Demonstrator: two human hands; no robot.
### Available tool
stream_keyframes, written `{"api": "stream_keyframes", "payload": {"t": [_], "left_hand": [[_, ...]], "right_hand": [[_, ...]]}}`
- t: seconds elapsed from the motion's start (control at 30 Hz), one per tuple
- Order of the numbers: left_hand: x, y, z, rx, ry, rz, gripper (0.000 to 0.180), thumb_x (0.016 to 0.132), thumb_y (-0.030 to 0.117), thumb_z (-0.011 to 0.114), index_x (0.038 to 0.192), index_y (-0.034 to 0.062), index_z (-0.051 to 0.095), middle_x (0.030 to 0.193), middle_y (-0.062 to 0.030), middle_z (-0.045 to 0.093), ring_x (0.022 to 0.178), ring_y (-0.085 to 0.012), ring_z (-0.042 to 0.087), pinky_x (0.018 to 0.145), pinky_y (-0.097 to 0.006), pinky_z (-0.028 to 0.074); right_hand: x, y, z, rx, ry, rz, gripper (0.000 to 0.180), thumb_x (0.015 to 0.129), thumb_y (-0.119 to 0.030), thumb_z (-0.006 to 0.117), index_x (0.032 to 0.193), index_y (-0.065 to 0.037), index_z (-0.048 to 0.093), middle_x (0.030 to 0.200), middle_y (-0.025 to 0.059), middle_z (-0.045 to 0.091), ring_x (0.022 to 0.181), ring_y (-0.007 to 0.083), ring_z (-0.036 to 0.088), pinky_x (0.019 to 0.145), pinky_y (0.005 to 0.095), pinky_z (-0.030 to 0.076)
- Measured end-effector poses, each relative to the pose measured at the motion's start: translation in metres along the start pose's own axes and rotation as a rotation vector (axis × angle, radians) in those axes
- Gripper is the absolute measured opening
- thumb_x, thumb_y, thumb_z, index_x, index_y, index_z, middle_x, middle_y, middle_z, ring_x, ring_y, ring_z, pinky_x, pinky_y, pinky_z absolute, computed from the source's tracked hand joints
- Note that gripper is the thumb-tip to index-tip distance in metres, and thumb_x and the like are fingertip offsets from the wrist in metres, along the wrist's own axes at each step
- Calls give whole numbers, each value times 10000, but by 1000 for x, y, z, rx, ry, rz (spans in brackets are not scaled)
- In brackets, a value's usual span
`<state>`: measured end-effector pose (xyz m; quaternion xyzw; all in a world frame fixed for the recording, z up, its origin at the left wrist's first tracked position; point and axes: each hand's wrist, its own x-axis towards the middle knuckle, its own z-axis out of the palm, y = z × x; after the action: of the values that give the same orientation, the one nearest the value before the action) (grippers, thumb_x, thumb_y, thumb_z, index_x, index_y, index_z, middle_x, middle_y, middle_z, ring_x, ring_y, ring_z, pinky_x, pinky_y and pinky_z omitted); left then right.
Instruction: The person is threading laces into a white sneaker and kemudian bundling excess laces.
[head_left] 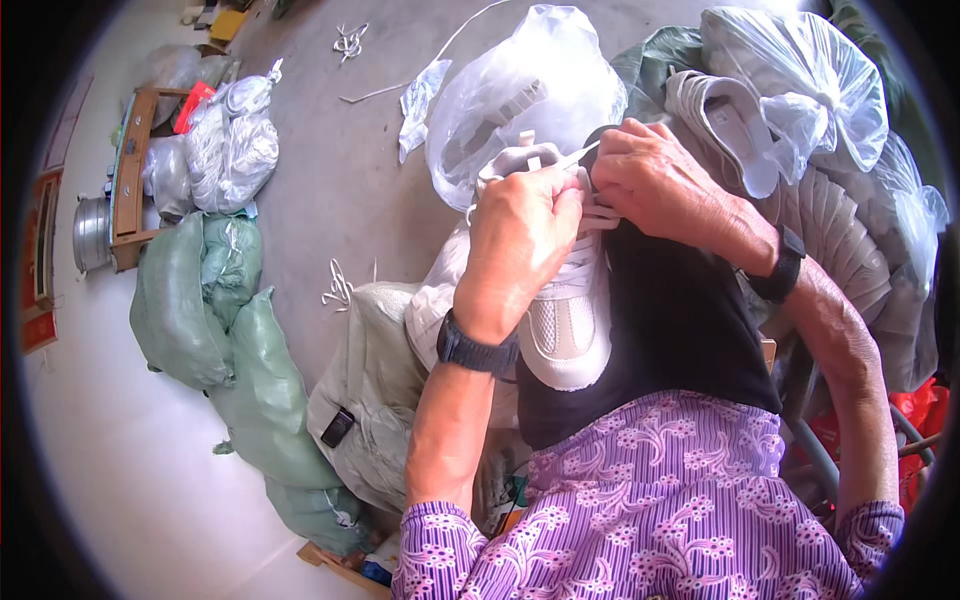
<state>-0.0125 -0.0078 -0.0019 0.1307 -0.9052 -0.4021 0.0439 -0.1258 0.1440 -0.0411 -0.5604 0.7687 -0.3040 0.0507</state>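
Observation:
A white sneaker (pixel 568 340) rests on the black cloth over my lap, toe toward me. My left hand (pixel 522 245) is closed at the sneaker's upper lacing, thumb and forefinger pinched on a white shoelace (pixel 580 154). On the other side of the opening, my right hand (pixel 665 185) has its fingers curled together around the same lace. A short stretch of lace runs taut between the hands. The fingertips of both hands partly hide the eyelets and the tongue.
A clear plastic bag (pixel 535 95) stands just beyond the sneaker. Pale shoes (pixel 730 130) and a stuffed clear bag (pixel 800 80) are piled at right. Green sacks (pixel 185 300) line the left wall. Loose laces (pixel 350 42) lie on the grey floor.

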Motion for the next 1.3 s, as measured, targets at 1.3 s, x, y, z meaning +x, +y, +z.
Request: {"api": "stream_keyframes", "payload": {"t": [1.3], "left_hand": [[7,-13,-41,168,221,-76,161,862,158,632,934,15,648,743,15,612,652,-43,509,586,-218,431]], "right_hand": [[-6,5,-5,340,16,-64,152,748,-178,690,766,-71,584,896,67,537,920,269,523,824,404,393]]}}
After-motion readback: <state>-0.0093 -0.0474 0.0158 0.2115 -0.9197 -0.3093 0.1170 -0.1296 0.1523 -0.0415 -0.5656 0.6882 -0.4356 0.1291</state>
